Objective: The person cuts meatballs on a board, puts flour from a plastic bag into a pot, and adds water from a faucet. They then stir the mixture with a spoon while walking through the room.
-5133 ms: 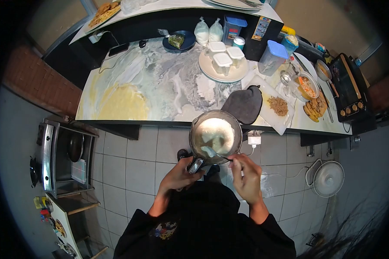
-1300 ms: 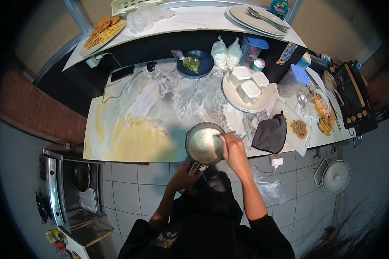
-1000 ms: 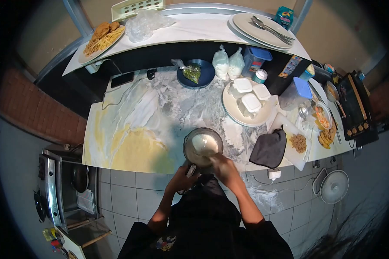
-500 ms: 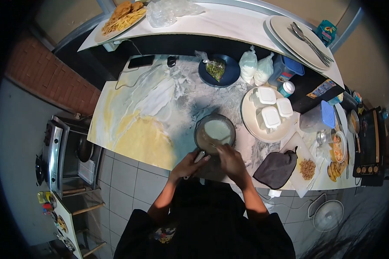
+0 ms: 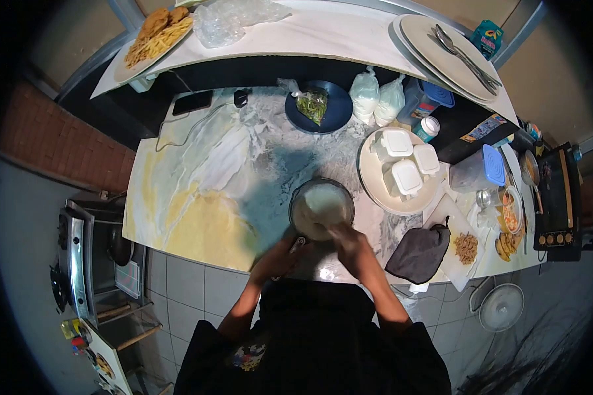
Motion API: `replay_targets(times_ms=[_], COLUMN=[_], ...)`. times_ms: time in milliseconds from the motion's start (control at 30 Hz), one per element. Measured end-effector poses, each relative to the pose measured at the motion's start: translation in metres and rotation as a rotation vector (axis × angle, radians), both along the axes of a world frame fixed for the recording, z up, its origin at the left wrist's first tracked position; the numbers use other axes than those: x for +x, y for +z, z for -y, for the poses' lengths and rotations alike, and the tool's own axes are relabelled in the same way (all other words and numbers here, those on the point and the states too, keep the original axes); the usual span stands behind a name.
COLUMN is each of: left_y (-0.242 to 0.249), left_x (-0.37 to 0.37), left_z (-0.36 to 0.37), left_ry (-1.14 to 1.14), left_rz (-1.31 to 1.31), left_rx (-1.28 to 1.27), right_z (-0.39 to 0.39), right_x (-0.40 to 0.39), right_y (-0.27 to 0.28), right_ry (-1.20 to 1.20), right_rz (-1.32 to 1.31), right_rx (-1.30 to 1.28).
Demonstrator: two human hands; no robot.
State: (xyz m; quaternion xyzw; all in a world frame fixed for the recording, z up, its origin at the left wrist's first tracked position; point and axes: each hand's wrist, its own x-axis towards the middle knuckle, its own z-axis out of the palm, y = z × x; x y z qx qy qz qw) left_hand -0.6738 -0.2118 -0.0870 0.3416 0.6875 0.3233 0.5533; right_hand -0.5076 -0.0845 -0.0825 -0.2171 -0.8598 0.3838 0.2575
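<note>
A dark round pan with a pale, creamy mixture in it rests near the front edge of the marble-patterned counter. My left hand is closed around the pan's handle, at the lower left of the pan. Over the pan's lower right rim, my right hand is closed, with its fingers blurred by motion. It grips a thin utensil that dips into the mixture; the utensil's kind cannot be made out.
To the right are a plate with lidded white tubs, a dark cloth mitt and a cutting board with chopped food. A blue plate holds a bag of greens. Behind runs a raised shelf.
The view has shifted slightly. My right hand has moved within its stirring motion over the pan, and the mixture's surface looks different. My left hand stays on the handle.
</note>
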Motion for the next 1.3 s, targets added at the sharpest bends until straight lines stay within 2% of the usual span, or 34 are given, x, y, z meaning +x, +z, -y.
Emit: replay_targets(times_ms=[33,67,200,267,333,367,400,500,567,633,667,733,833,967,1033,1133,1233,1300], left_y=[0.002,-0.005,-0.021,-0.026,-0.043,-0.046,-0.049,-0.030,-0.032,-0.043,-0.039,-0.024,-0.020,-0.025,-0.025,-0.024,-0.018,-0.021], left_x=[0.000,-0.002,-0.011,-0.016,-0.019,-0.022,-0.024,-0.026,-0.024,-0.020,-0.021,-0.025,-0.029,-0.040,-0.042,-0.044,-0.044,-0.046], left_z=[-0.001,-0.001,-0.006,-0.004,-0.005,-0.007,-0.008,-0.016,-0.016,-0.019,-0.021,-0.026,-0.026,-0.022,-0.022,-0.031,-0.035,-0.036], left_ry=[0.039,0.024,-0.011,-0.042,-0.051,-0.053,-0.084,-0.114,-0.116,-0.051,-0.056,-0.073,-0.082,-0.125,-0.120,-0.197,-0.186,-0.209], left_rz=[0.032,0.041,0.049,0.025,-0.030,-0.023,-0.004,0.013,0.013,0.155,0.159,0.230,0.240,0.315,0.396,0.261,0.297,0.291], left_rx=[-0.030,-0.031,-0.006,-0.011,0.160,0.168,0.133,0.043,-0.015,0.206,0.204,-0.015,-0.116,-0.160,-0.109,-0.177,-0.210,-0.196], right_z=[0.001,-0.003,-0.022,-0.021,-0.014,-0.012,-0.009,0.003,-0.005,-0.019,-0.023,-0.024,-0.013,0.009,0.006,-0.006,-0.011,0.000], right_x=[0.006,0.003,-0.021,-0.039,-0.046,-0.046,-0.045,-0.023,-0.013,-0.014,-0.020,-0.036,-0.051,-0.029,-0.020,-0.028,-0.055,-0.056], right_y=[0.003,0.033,0.019,0.009,0.005,0.003,-0.002,0.018,0.020,0.025,0.022,0.016,0.005,0.021,0.029,0.023,0.007,0.005], right_ry=[-0.041,-0.110,-0.193,-0.211,-0.169,-0.116,-0.072,-0.071,-0.098,-0.232,-0.273,-0.272,-0.169,-0.172,-0.320,-0.432,-0.482,-0.402], right_rz=[-0.034,0.060,0.077,-0.011,0.015,0.036,-0.051,0.118,0.106,0.130,0.112,0.078,-0.017,0.091,0.166,0.174,0.003,0.060], right_rx=[0.045,-0.059,-0.032,-0.025,-0.040,-0.060,0.077,-0.003,0.006,0.050,0.049,0.031,0.049,0.044,0.001,0.002,0.002,-0.025])
